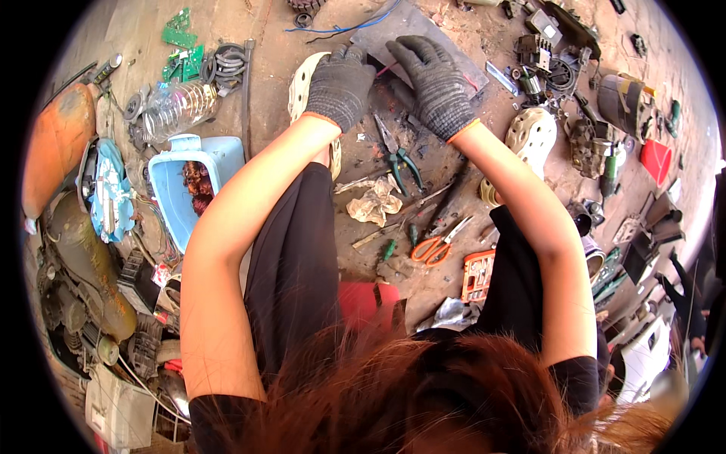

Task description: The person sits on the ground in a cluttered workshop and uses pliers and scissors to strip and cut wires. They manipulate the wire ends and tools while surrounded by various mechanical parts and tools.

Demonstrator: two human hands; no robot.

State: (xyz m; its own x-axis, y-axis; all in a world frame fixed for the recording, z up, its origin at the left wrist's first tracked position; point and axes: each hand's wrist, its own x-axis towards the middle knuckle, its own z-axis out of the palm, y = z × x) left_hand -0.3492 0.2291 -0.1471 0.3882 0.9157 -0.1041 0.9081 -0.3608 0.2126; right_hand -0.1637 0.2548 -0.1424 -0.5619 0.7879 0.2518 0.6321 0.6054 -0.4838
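Note:
Both my hands wear dark grey knit gloves with orange cuffs, held palm down over a dark metal plate [408, 24] on the ground. My left hand [342, 87] is closed, its fingers curled beside a cream clog; whatever lies under them is hidden. Close by on the right, my right hand [432, 82] is closed too, fingers bent downward with their tips out of sight. A thin pink wire [386, 69] shows in the gap between the hands. Just below the gap lie open pliers [398, 155] with dark teal handles, on soot-stained ground.
Orange-handled scissors [441, 244], crumpled paper [375, 203] and an orange bit set [477, 275] lie between my legs. A blue bin [161, 188] holding coppery wire stands left, near a clear plastic bottle [178, 111] and green circuit boards [179, 38]. Motor parts and a red scoop [656, 161] lie right.

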